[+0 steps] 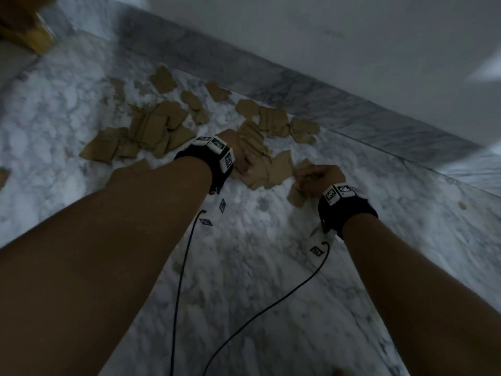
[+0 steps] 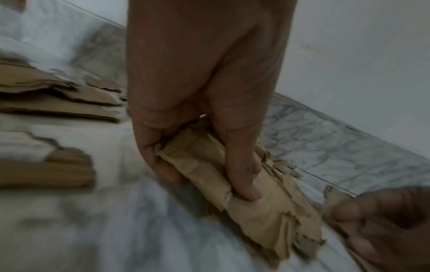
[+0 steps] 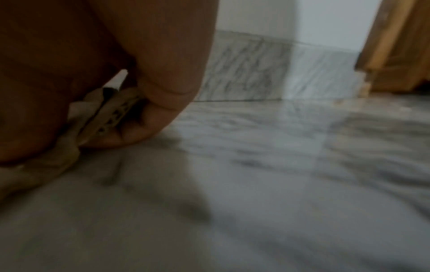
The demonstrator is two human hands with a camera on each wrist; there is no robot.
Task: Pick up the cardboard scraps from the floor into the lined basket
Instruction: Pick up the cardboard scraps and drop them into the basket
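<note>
**Down low, both hands full of scraps**

Now, from the head camera: both arms reach to the marble floor (image 1: 244, 267). The left hand (image 1: 241, 158) clutches a wad (image 1: 271, 169) of torn cardboard, and the right hand (image 1: 317, 179) pinches a few pieces (image 1: 296, 198) just beside it. More scraps (image 1: 151, 128) lie strewn toward the skirting (image 1: 298, 82); the basket is nowhere in shot.

Over to the left wrist: fingers (image 2: 242, 176) and thumb wrap round the wad (image 2: 260, 208), which sits right at the floor. The right hand (image 2: 381, 224) grips its pieces at the lower corner. A loose pile (image 2: 53, 99) lies off to the side.

Right wrist, blurry and dark: curled fingers (image 3: 149, 117) clamp the edges of several pieces (image 3: 109, 114), close to the floor (image 3: 279, 165). Wooden frame (image 3: 395, 46) at far right.
</note>
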